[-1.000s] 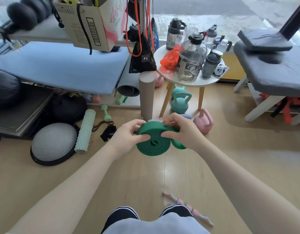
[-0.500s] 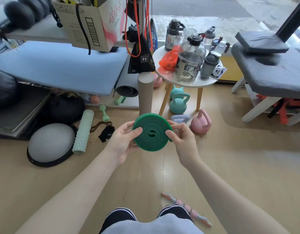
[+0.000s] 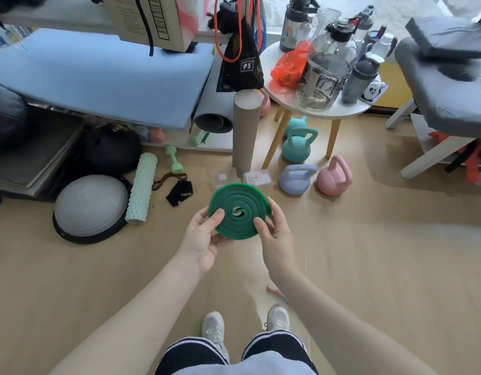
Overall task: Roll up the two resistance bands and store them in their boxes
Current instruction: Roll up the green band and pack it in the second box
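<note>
Both arms reach forward over the floor, hands at mid-frame. Left hand [image 3: 204, 236]: palm up and turned inward, thumb laid over the near-left face of the green band coil [image 3: 239, 211], fingers curled under it. Right hand [image 3: 274, 234]: thumb on the coil's near-right face, fingers wrapped behind its right edge. Both are gripping the same coil; neither is slack.

The coil is a flat spiral, face tilted toward the camera, small opening at centre, outer tail end sticking out at upper right by the right fingertips.

Containers: two small clear boxes on the floor just beyond the hands. Left clear box [image 3: 223, 177] and right clear box [image 3: 257, 178] sit side by side, near each other, at the foot of an upright cardboard tube [image 3: 246, 131]. Can't tell what's inside either, or whether the lids are on; the right one shows a pale label.

So the coil is held between both hands, above the floor, on the near side of the boxes and not touching them. Purple kettlebell [image 3: 297, 180] sits right of the boxes.
</note>
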### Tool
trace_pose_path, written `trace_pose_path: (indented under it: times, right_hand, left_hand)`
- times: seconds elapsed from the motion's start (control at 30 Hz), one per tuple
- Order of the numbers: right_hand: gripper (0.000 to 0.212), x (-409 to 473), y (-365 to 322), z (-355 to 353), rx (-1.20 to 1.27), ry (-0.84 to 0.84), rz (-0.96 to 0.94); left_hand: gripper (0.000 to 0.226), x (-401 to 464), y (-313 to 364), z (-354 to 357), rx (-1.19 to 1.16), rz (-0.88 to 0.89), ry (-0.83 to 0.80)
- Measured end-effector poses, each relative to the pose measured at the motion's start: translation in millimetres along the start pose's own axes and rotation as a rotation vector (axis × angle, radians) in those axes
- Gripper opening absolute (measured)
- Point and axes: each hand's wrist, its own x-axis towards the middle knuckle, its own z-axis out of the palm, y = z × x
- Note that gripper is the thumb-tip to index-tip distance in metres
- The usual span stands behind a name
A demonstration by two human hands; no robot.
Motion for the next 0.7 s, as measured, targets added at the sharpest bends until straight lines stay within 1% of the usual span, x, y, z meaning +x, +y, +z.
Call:
trace_pose_path:
  times: [0.1, 0.17, 0.23, 0.33, 0.47, 0.57, 0.63, 0.7]
  right_hand:
    - [0.03, -2.3, 8.5, 19.7, 0.048, 0.038, 0.031]
    - [0.025, -3.3, 12.9, 31.6, 0.041, 0.025, 0.043]
    - [0.028, -5.7, 16.0, 42.2, 0.052, -0.002, 0.07]
    - [0.041, -10.9, 17.0, 58.5, 0.081, -0.024, 0.166]
    - [0.044, -6.6, 12.8, 65.7, 0.13, -0.022, 0.274]
    - [0.039, 7.5, 7.3, 56.3, 0.143, 0.038, 0.279]
    - [0.038, 22.8, 2.5, 46.0, 0.164, 0.081, 0.269]
    - [0.038, 41.9, 1.3, 33.7, 0.162, 0.097, 0.256]
  left_hand:
    - [0.027, 4.2, 3.2, -17.0, -0.011, -0.034, 0.02]
    - [0.035, 6.5, 7.3, -29.3, -0.02, -0.064, 0.033]
    - [0.038, 7.9, 12.5, -40.8, -0.011, -0.099, 0.043]
    - [0.041, 9.8, 17.6, -54.5, -0.019, -0.159, 0.047]
    - [0.038, 15.4, 23.2, -61.5, -0.029, -0.235, 0.034]
    - [0.033, 25.9, 28.2, -48.3, 0.043, -0.272, -0.003]
    - [0.028, 39.7, 31.6, -34.4, 0.13, -0.278, -0.042]
    - [0.032, 58.7, 33.3, -22.6, 0.331, -0.265, -0.088]
